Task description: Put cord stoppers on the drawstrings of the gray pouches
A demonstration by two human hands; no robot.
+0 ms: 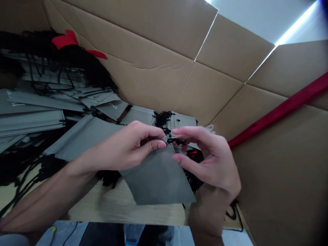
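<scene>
A grey drawstring pouch point(159, 181) hangs between my hands above the table. My left hand point(135, 147) pinches its top edge between thumb and fingers. A knotted black cord point(175, 140) sticks out at the pouch's upper right corner. My right hand point(210, 153) is at that corner, its thumb and index finger apart, with the cord between them. Whether its other fingers touch the cord is hard to make out. Behind my left hand lies another grey pouch point(84, 135).
Stacks of grey pouches point(30, 123) with black cords fill the left. A black bundle point(84, 65) with a red strip point(65, 40) lies on top. Cardboard walls point(133, 44) enclose the back and right, crossed by a red band point(282, 106). The wooden table point(123, 201) ends in front of me.
</scene>
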